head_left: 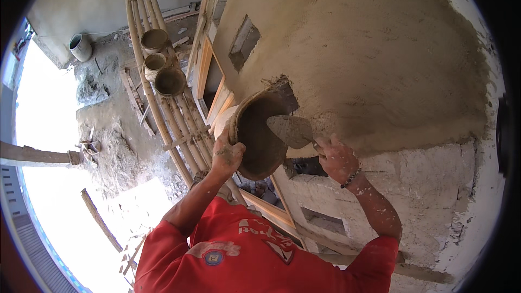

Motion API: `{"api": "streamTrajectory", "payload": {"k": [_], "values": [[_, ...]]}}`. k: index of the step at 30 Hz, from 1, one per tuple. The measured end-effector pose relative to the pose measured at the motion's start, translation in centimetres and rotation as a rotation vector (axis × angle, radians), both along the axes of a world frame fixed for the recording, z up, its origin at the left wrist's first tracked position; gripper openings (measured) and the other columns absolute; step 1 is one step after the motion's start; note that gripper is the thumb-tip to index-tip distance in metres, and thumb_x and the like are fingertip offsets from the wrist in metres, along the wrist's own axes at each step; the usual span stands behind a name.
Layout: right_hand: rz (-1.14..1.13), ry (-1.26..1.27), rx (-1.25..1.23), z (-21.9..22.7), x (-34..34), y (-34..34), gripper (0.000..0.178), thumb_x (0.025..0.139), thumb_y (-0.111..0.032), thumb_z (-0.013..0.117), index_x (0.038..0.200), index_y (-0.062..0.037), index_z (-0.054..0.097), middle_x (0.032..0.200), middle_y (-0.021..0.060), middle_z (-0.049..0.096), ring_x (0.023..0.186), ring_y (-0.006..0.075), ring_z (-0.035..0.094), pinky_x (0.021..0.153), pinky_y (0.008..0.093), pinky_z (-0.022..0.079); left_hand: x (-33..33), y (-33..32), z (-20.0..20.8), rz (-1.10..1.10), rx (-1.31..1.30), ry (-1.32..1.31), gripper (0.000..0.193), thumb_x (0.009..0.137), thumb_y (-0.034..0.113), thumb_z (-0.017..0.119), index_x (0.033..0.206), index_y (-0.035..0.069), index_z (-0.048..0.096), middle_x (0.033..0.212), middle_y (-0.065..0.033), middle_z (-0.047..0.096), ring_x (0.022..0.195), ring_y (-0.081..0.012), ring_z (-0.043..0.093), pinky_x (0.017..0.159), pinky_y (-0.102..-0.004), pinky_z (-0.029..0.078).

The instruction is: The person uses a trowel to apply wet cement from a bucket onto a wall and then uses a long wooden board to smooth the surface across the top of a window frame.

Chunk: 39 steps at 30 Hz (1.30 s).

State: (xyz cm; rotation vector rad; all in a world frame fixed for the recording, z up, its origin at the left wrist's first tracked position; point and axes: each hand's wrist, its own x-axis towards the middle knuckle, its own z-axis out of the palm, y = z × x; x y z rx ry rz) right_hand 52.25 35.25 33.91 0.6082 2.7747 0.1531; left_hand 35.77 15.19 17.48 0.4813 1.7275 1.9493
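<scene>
My left hand (227, 154) grips the rim of a mortar-caked bucket (260, 130), with the thumb hooked over its edge. The bucket is tipped so that its mouth shows, dark and grey inside. My right hand (337, 158) is closed round the handle of a pointed trowel (291, 131). The trowel's mud-coated blade lies over the bucket's mouth, near its right rim; whether it touches the rim I cannot tell. Beyond both hands rises a wall (369, 59) with wet brown plaster on its upper part and rough, pale masonry below.
Left of me runs a scaffold platform of lashed poles (176, 125), with several mortar buckets (170, 81) at its far end. Orange-brown wooden frames (214, 78) lean by the wall, which has square openings (245, 42). Down on the ground stand a grey bucket (80, 49) and rubble.
</scene>
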Motion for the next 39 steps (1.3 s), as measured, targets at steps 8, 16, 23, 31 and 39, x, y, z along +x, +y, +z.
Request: {"api": "streamTrajectory", "payload": {"k": [8, 16, 23, 31, 39], "values": [[0.252, -0.045, 0.115, -10.8, -3.6, 1.6, 0.029, 0.085, -0.019, 0.053, 0.113, -0.0135, 0.056, 0.088, 0.0174, 0.062, 0.083, 0.0369, 0.063, 0.074, 0.0456, 0.052, -0.9, 1.6, 0.2, -0.045, -0.212, 0.078, 0.063, 0.064, -0.001, 0.05, 0.126, -0.005, 0.045, 0.108, -0.0179, 0.062, 0.1, -0.025, 0.058, 0.092, -0.0308, 0.043], [0.076, 0.199, -0.513, -16.3, -3.2, 0.3, 0.033, 0.079, -0.021, 0.062, 0.109, -0.0088, 0.059, 0.084, 0.0176, 0.065, 0.078, 0.0349, 0.064, 0.071, 0.043, 0.052, -2.9, 2.1, -0.3, -0.081, -0.242, 0.03, 0.06, 0.064, 0.003, 0.052, 0.124, -0.005, 0.048, 0.101, -0.0174, 0.063, 0.093, -0.0245, 0.06, 0.085, -0.0325, 0.047], [-0.057, 0.455, -0.51, -14.7, -4.6, 0.1, 0.032, 0.078, -0.017, 0.067, 0.106, -0.0047, 0.06, 0.088, 0.0163, 0.066, 0.081, 0.0326, 0.065, 0.071, 0.0383, 0.052, -6.0, 0.3, 1.2, -0.09, -0.058, -0.041, 0.064, 0.065, -0.002, 0.053, 0.128, -0.004, 0.044, 0.109, -0.0202, 0.061, 0.103, -0.0279, 0.06, 0.09, -0.0338, 0.046], [-0.105, 0.385, -0.564, -8.4, -7.1, 0.4, 0.039, 0.076, -0.016, 0.071, 0.11, -0.0041, 0.056, 0.1, 0.0164, 0.064, 0.095, 0.033, 0.062, 0.081, 0.0389, 0.05, -8.2, -0.1, -0.2, -0.019, 0.013, -0.057, 0.061, 0.066, 0.0, 0.051, 0.127, -0.003, 0.045, 0.105, -0.0135, 0.062, 0.092, -0.0205, 0.06, 0.082, -0.0299, 0.049], [0.054, 0.33, -0.76, 2.9, -11.6, -1.8, 0.04, 0.076, -0.018, 0.071, 0.11, -0.0038, 0.057, 0.09, 0.0124, 0.065, 0.079, 0.0218, 0.065, 0.075, 0.0344, 0.051, -9.8, -3.6, -1.6, 0.11, 0.177, -0.006, 0.053, 0.074, 0.006, 0.048, 0.126, -0.004, 0.045, 0.111, -0.0159, 0.06, 0.099, -0.0228, 0.058, 0.089, -0.0312, 0.045]]}}
